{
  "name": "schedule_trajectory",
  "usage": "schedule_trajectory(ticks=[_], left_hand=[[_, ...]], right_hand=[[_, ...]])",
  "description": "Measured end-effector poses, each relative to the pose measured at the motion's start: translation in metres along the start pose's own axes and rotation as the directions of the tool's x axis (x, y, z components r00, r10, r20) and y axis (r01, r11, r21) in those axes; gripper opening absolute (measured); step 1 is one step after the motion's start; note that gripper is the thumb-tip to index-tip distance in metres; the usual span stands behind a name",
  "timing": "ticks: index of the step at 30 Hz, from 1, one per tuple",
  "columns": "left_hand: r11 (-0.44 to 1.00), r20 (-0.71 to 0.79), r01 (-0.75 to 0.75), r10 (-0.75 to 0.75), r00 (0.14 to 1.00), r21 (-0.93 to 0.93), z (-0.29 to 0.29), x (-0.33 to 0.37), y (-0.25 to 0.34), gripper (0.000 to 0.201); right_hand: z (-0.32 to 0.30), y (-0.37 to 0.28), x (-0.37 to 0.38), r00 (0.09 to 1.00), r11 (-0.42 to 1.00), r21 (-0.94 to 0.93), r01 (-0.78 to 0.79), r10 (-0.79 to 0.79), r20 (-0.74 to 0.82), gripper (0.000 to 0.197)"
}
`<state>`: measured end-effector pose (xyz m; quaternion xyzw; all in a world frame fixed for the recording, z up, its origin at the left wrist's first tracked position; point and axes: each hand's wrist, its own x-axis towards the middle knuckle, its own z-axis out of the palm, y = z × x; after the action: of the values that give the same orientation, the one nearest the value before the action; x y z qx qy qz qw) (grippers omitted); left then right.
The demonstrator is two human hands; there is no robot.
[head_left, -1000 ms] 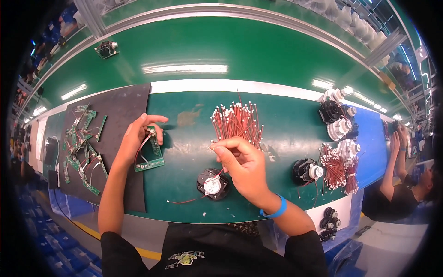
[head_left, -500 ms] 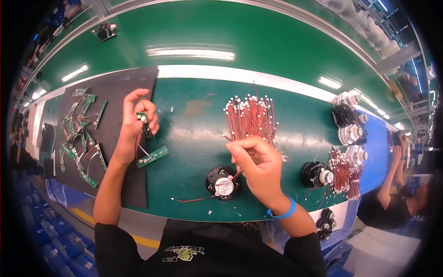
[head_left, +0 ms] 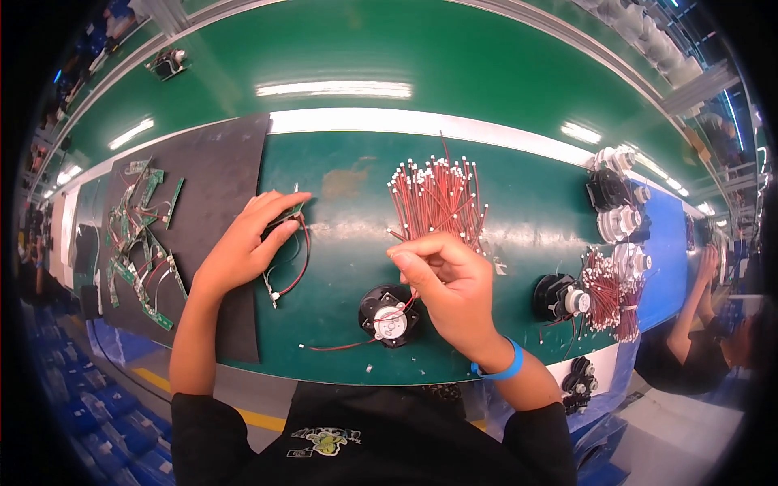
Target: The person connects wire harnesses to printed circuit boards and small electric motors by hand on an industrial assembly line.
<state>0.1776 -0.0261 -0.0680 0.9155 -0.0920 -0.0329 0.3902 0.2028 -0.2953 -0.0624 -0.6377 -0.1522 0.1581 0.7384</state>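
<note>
My left hand [head_left: 250, 241], palm turned down, grips a small green circuit board [head_left: 297, 211] between thumb and fingers; most of it is hidden. Red, black and white wires [head_left: 307, 257] loop down from it to a second narrow board [head_left: 271, 293], seen nearly edge-on. Thumb and forefinger of my right hand [head_left: 454, 285] are pinched on a thin red-and-black wire, its end hidden by the fingertips. That wire runs down to a round black motor unit [head_left: 389, 317] with a white face, lying beside this hand. Another wire [head_left: 340, 348] trails left from the unit.
A bundle of red wires [head_left: 438, 194] with white connectors lies beyond my right hand. Several wired circuit boards [head_left: 146, 211] rest on a dark mat [head_left: 219, 186] at left. More motor units [head_left: 559, 296] and wire bundles [head_left: 601, 296] are at right, near another person [head_left: 685, 348].
My left hand has turned from palm-up to palm-down and moved slightly right, with the circuit board still in it. The hanging board has swung edge-on. My right hand stays nearly in place.
</note>
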Motion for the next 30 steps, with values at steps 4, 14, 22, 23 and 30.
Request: schedule_trajectory(ticks=[4, 14, 22, 23, 30], left_hand=[[0.943, 0.036, 0.104, -0.098, 0.995, -0.315, 0.002, 0.0, 0.0, 0.033], [0.291, 0.409, 0.386, 0.017, 0.913, -0.875, 0.023, -0.018, 0.029, 0.053], [0.236, 0.32, 0.315, -0.018, 0.947, -0.919, 0.034, -0.03, 0.05, 0.055], [0.227, 0.313, 0.31, -0.025, 0.95, -0.923, 0.036, -0.032, 0.049, 0.055], [0.261, 0.35, 0.327, 0.047, 0.935, -0.908, 0.035, -0.032, 0.044, 0.053]], right_hand=[[0.0, -0.002, -0.002, 0.996, 0.993, -0.083, 0.084, -0.087, -0.033, 0.006], [0.012, -0.004, -0.002, 0.693, 0.523, -0.486, 0.7, -0.663, 0.284, 0.027], [0.02, -0.003, -0.008, 0.647, 0.421, -0.536, 0.732, -0.677, 0.351, 0.03], [0.02, -0.003, -0.008, 0.65, 0.425, -0.534, 0.731, -0.673, 0.354, 0.031], [0.023, -0.001, -0.011, 0.646, 0.403, -0.551, 0.731, -0.669, 0.367, 0.036]])
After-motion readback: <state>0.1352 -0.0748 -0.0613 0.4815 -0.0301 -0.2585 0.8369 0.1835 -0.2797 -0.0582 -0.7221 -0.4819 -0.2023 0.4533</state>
